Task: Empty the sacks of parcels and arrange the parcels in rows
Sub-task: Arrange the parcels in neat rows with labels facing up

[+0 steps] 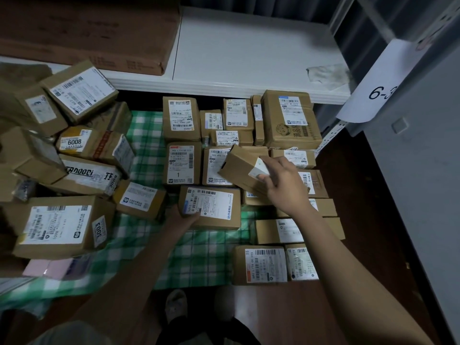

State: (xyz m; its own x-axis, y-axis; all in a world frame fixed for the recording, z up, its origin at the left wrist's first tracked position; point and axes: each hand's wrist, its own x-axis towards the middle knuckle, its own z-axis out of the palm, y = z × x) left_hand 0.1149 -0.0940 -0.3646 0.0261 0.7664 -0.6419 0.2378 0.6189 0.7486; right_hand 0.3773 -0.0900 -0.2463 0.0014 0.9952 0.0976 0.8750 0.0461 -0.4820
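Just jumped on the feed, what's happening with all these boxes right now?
A person is sorting cardboard parcels on a green checked cloth on the floor. The right hand grips a small tilted box above the parcels already set in rows on the right. The left hand holds a labelled box at the near edge of those rows. A loose heap of unsorted parcels still lies on the left.

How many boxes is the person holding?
2. The left hand grips a flat box; the right hand holds a tilted box farther back and right.
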